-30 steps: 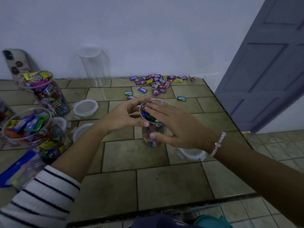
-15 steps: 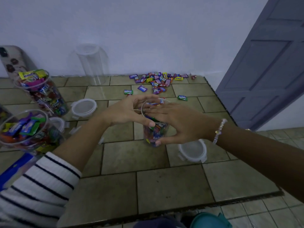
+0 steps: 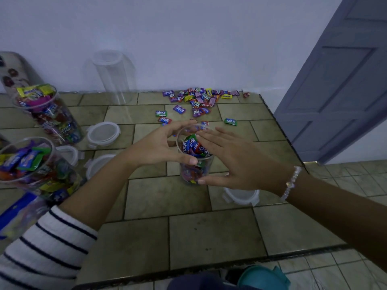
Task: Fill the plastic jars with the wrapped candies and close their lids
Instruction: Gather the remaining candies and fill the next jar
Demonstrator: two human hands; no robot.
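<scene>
A small clear plastic jar [image 3: 195, 164] stands upright mid-table, packed with wrapped candies up to its open mouth. My left hand [image 3: 157, 147] curls round the jar's left side, fingers at the far rim and thumb on the near wall. My right hand [image 3: 236, 162] lies over the mouth with straight fingers resting on the top candies and its thumb low beside the jar. Loose wrapped candies [image 3: 201, 99] lie heaped by the back wall. A white lid [image 3: 240, 196] lies just right of the jar, partly hidden by my right wrist.
Two candy-filled open jars [image 3: 50, 116] [image 3: 31, 164] stand at the left, an empty tall jar [image 3: 113, 78] at the back. More lids [image 3: 103, 132] [image 3: 98, 164] lie between them. A candy bag [image 3: 16, 216] sits at the near left. The table edge [image 3: 282, 130] drops off beside a door [image 3: 335, 91].
My right hand's fingers have flattened out across the jar's mouth and its thumb has slid lower down the jar. My left hand keeps its hold on the jar.
</scene>
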